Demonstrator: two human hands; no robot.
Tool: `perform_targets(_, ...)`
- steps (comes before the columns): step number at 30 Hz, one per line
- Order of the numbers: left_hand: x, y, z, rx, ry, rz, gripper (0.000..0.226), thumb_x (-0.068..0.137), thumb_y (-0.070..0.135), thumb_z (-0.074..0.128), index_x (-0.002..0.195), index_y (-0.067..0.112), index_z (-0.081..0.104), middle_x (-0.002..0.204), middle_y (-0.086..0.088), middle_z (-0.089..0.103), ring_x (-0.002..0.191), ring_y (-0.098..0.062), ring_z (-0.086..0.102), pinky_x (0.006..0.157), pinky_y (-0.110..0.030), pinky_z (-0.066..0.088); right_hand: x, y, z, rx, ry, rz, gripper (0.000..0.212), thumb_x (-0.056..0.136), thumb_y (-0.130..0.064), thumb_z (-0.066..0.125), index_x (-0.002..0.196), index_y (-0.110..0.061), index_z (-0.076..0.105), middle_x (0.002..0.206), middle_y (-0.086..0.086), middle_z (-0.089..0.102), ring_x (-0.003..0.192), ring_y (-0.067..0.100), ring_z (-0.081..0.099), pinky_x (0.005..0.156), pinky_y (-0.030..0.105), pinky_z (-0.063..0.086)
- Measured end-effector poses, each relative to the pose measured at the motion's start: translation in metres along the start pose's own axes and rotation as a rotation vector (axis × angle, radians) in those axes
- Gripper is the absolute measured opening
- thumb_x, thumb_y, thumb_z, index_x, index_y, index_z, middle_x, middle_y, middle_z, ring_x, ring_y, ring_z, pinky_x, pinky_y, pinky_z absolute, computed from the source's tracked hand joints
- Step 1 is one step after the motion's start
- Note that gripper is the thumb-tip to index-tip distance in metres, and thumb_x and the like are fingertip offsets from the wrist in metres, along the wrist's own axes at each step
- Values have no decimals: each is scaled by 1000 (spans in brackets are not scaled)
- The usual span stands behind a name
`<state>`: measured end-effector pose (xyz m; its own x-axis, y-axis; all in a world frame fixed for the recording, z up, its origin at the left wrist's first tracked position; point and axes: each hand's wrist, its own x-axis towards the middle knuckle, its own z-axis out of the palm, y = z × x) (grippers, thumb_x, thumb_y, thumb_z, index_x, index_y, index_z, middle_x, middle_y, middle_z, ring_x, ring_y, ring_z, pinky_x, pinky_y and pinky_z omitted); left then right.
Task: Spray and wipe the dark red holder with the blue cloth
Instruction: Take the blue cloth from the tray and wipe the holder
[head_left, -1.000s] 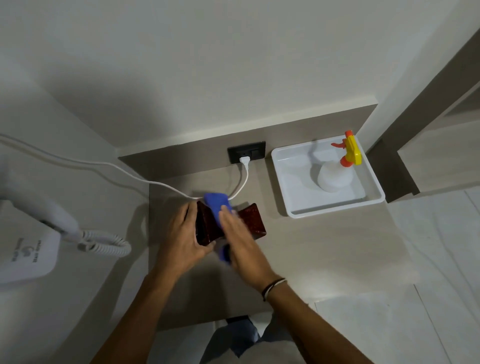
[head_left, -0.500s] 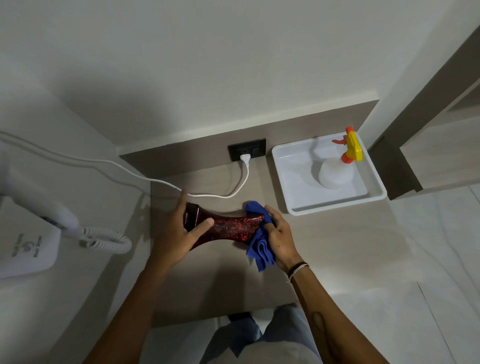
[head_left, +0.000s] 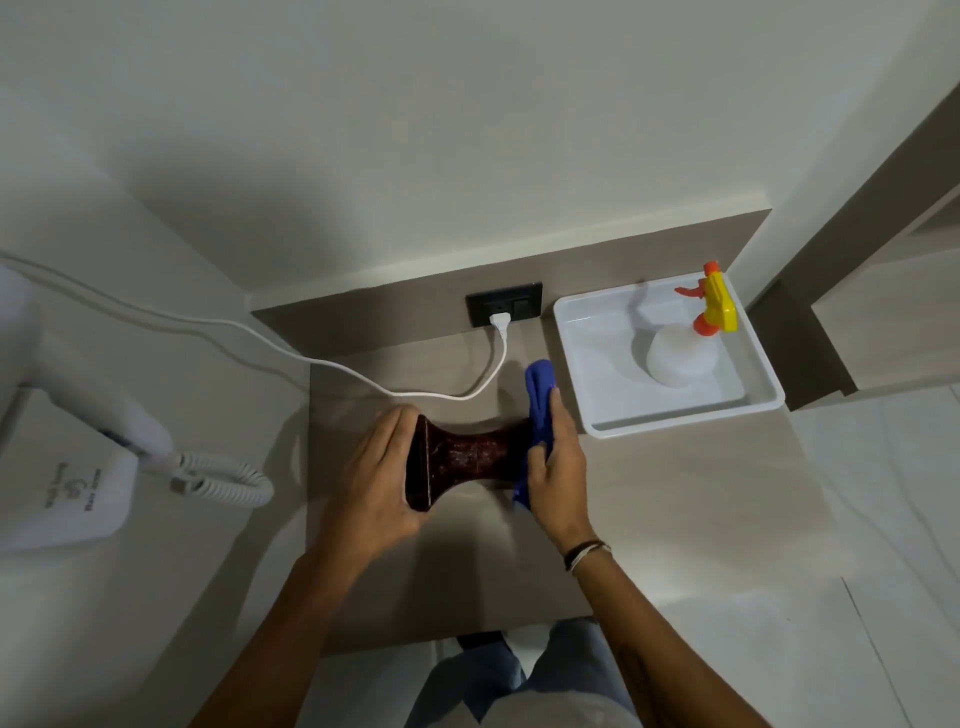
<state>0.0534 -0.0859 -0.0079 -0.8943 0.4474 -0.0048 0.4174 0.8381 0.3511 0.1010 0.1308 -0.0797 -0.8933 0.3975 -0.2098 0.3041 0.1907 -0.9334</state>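
Note:
The dark red holder (head_left: 467, 454), waisted in the middle with flared ends, lies on its side over the beige counter (head_left: 675, 509). My left hand (head_left: 376, 478) grips its left flared end. My right hand (head_left: 556, 460) presses the blue cloth (head_left: 539, 395) against the holder's right end, which the cloth and hand hide. The spray bottle (head_left: 680, 356), white with a yellow and orange trigger head, stands in the white tray (head_left: 670, 418) at the back right, apart from both hands.
A white cable (head_left: 363, 376) runs from the black wall socket (head_left: 504, 304) across the counter behind the holder. A wall-mounted white hair dryer (head_left: 78, 467) with a coiled cord hangs on the left. The counter's front edge lies near my legs.
The holder was turned from a bunched grip to lying lengthwise between my hands. My right hand moved the blue cloth from the holder's top to its right end and now covers it.

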Motion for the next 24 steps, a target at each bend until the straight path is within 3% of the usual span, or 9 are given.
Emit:
perform_targets(3,0,2,1,-26,0,-25,106,55,20,98,146,-3,49,141,-20,56,127,-34,54,105,-38,45,-30,-13,9,1,-66,-230,75,100,4,48,168,-10,21,159,-29,34,128,-9,56,108,6,45)
perform_targets(6,2,3,2,-42,-9,-36,95,57,20,94,140,-7,54,132,-22,60,119,-39,59,101,-41,50,-63,-14,29,-168,-306,-460,78,98,-2,44,169,-6,12,178,-1,19,161,18,33,133,31,26)
perform_targets(8,3,2,1,-54,-28,-77,95,56,20,93,139,-4,53,131,-19,58,117,-38,59,99,-37,48,-64,1,34,-338,-340,-527,86,93,9,46,169,-6,9,180,12,8,167,30,13,136,43,18)
perform_targets(10,3,2,-3,-73,-29,-147,106,54,19,96,147,1,48,139,-17,54,124,-36,55,101,-39,48,-44,18,24,-450,-281,-444,88,88,22,45,167,-3,15,178,14,5,166,34,8,134,52,22)
perform_targets(13,7,9,-5,-96,-12,-199,109,55,21,98,149,3,47,141,-15,54,126,-34,54,103,-40,48,-19,20,8,-487,-265,-268,89,90,26,45,168,-5,15,177,6,-1,167,31,1,134,51,20)
perform_targets(15,11,11,-5,-99,-32,-189,104,53,20,98,144,-1,52,135,-19,58,121,-38,58,100,-42,50,-30,4,25,-411,-278,-398,85,91,17,48,168,-4,18,178,12,7,167,33,7,135,51,18)
perform_targets(17,13,10,-3,-104,-36,-161,95,53,21,98,136,-4,57,124,-20,62,111,-38,63,93,-43,53,-53,-9,45,-329,-361,-504,89,92,9,46,170,-11,10,180,9,5,168,27,6,137,41,11)
perform_targets(19,10,8,-3,-98,-33,-170,97,54,23,98,137,-3,55,126,-19,61,113,-36,62,93,-43,53,-51,-7,43,-271,-376,-525,94,91,13,47,171,-15,6,181,4,1,168,24,3,137,37,8)
perform_targets(24,5,11,-1,-131,2,-236,109,53,23,99,147,3,49,139,-16,55,125,-36,56,100,-39,48,-17,10,13,-409,-254,-258,81,98,18,48,167,-6,14,175,3,-2,167,31,1,136,51,16)
